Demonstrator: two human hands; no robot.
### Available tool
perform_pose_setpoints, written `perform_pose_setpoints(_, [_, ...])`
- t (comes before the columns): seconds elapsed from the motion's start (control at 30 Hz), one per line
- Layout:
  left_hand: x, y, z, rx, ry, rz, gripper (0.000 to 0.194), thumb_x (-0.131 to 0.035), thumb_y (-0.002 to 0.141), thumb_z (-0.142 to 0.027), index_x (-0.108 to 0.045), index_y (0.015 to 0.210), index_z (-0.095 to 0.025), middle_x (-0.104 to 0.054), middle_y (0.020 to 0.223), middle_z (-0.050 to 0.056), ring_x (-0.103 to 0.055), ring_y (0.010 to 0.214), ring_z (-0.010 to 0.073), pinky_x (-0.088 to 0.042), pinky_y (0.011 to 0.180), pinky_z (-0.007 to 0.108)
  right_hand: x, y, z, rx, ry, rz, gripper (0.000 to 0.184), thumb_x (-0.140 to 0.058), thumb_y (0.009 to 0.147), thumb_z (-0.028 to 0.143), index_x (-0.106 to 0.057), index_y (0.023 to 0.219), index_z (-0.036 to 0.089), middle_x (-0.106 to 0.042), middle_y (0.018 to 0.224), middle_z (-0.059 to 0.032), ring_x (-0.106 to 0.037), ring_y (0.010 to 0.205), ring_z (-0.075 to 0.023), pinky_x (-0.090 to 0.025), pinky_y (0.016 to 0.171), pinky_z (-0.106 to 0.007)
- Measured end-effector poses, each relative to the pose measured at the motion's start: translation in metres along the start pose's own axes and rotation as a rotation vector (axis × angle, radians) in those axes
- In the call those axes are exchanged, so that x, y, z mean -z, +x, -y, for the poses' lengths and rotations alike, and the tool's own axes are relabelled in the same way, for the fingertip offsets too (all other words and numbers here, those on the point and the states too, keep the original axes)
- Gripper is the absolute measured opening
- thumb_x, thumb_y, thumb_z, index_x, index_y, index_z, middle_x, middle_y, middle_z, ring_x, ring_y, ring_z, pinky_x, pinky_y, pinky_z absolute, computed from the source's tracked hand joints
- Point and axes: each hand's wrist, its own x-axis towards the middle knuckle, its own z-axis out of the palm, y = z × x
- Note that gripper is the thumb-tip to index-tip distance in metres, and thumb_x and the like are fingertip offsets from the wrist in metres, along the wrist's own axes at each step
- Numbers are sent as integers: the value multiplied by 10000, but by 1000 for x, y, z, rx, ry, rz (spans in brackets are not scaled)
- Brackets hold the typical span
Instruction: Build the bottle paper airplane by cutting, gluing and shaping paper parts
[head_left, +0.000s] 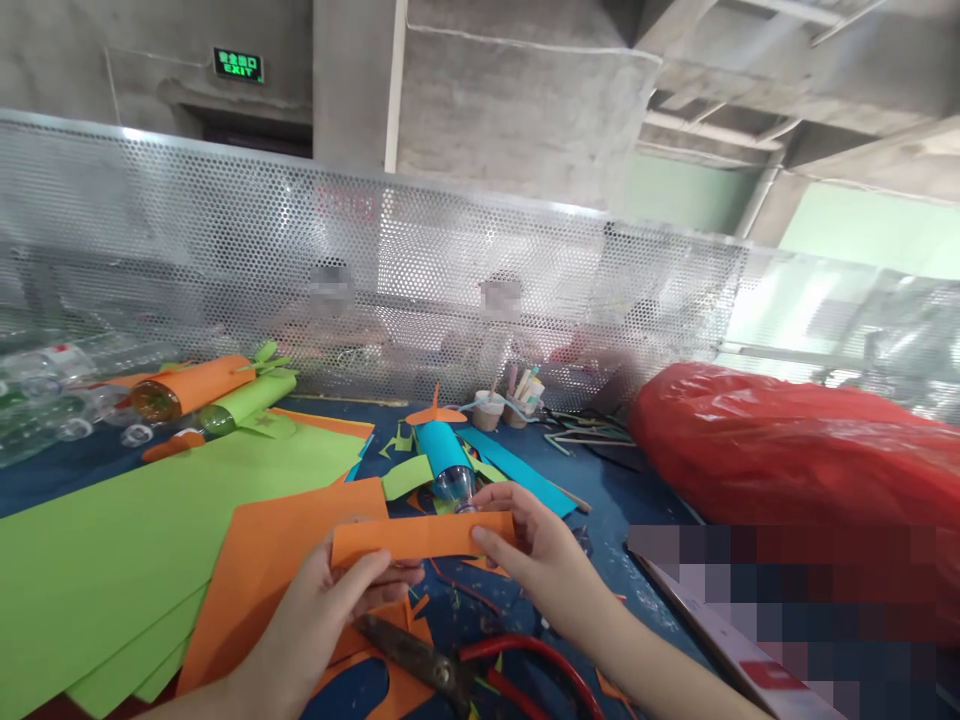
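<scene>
Plastic bottles (45, 420): lay heaped at the far left, clear, on the blue table cover (30, 488).
Green sheets (150, 510): spread in an overlapping stack over the near left of the table.
Orange-wrapped bottle (199, 388): lay on its side beyond the stack.
Green-wrapped bottle (259, 397): lay just to the right of the orange one.
Orange sheet (281, 560): rested partly over the right side of the green stack.
Left hand (334, 595): gripped the left end of the orange strip, thumb on the near face, other fingers behind and below.
Orange strip (424, 538): was held up over the table, nearly level, stretched between the two hands.
Blue-wrapped bottle (444, 447): lay beyond the strip, neck toward the person, with green side pieces and an orange tail.
Scissors (445, 670): lay below the strip, red handles to the right.
Cups (489, 410): two stood side by side near the mesh screen (487, 235).
Right hand (529, 545): pinched the strip's right end, thumb in front, well apart from the left.
Red plastic bag (787, 440): bulged at the far right.
</scene>
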Motion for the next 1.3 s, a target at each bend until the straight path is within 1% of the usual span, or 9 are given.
perform_pose_setpoints(0.17, [1, 3, 1, 15, -52, 17, 507, -857, 553, -584, -659, 772, -172, -777, 828, 123, -737, 876, 323, -587, 827, 425, 1, 2, -4, 20, -8, -26, 247, -630, 798, 375, -575, 974, 211, -611, 880, -20, -594, 757, -163, -511, 655, -293])
perform_pose_setpoints(0.33, [1, 6, 0, 29, -91, 7, 539, -872, 486, -616, -654, 715, -180, -773, 765, 119, -744, 823, 336, -601, 784, 426, 0, 3, -6, 36, 50, -46, 235, -642, 793, 370, -586, 959, 213, -614, 902, -27, -597, 747, -162, -535, 658, -301])
perform_pose_setpoints(0.43, [2, 8, 3, 16, -101, -9, 490, -856, 556, -598, -663, 736, -185, -777, 800, 104, -743, 854, 323, -604, 781, 403, 0, 4, -8, 38, 70, -72, 248, -654, 786, 378, -591, 965, 219, -602, 930, -32, -593, 764, -168, -554, 655, -306])
perform_pose_setpoints(0.6, [7, 10, 9, -5, -82, -16, 480, -826, 637, -582, -697, 805, -151, -777, 862, 131, -741, 882, 301, -594, 808, 354, 3, 7, -12, 36, 85, -72, 274, -653, 792, 385, -570, 995, 220, -581, 845, -11, -578, 751, -166, -555, 657, -302])
perform_pose_setpoints(0.8, [3, 7, 5, -12, -58, -33, 494, -873, 563, -564, -687, 769, -155, -775, 797, 125, -744, 849, 319, -608, 765, 357, 3, 7, -15, 21, 51, -33, 226, -615, 799, 314, -567, 996, 213, -592, 874, -18, -562, 730, -158, -502, 644, -290])
perform_pose_setpoints(0.9, [-1, 4, 3, -28, -45, -52, 537, -887, 546, -557, -698, 853, -158, -780, 827, 111, -748, 812, 288, -614, 729, 328, 3, 6, -15, -2, 34, -24, 216, -598, 799, 281, -564, 1001, 213, -595, 877, -14, -559, 704, -153, -484, 623, -283])
perform_pose_setpoints(1.03, [-6, 3, 1, -39, -32, -66, 567, -883, 547, -570, -680, 878, -157, -778, 808, 105, -748, 758, 255, -616, 692, 295, 3, 5, -12, -25, 88, -21, 229, -592, 805, 279, -552, 1022, 219, -576, 818, 13, -540, 640, -133, -469, 605, -275])
perform_pose_setpoints(1.2, [-6, 4, 3, -39, -23, -86, 545, -889, 533, -568, -648, 824, -176, -776, 771, 79, -748, 791, 255, -616, 729, 290, 2, 4, -8, -28, 164, 3, 221, -615, 797, 292, -562, 997, 214, -575, 834, 15, -531, 619, -113, -467, 597, -265])
perform_pose_setpoints(1.3, [-3, 5, 5, -30, -16, -90, 503, -880, 553, -566, -671, 786, -172, -775, 764, 68, -749, 818, 255, -612, 764, 287, 1, 4, -8, -41, 182, 8, 224, -625, 787, 305, -572, 981, 207, -562, 812, 22, -511, 604, -102, -458, 575, -251])
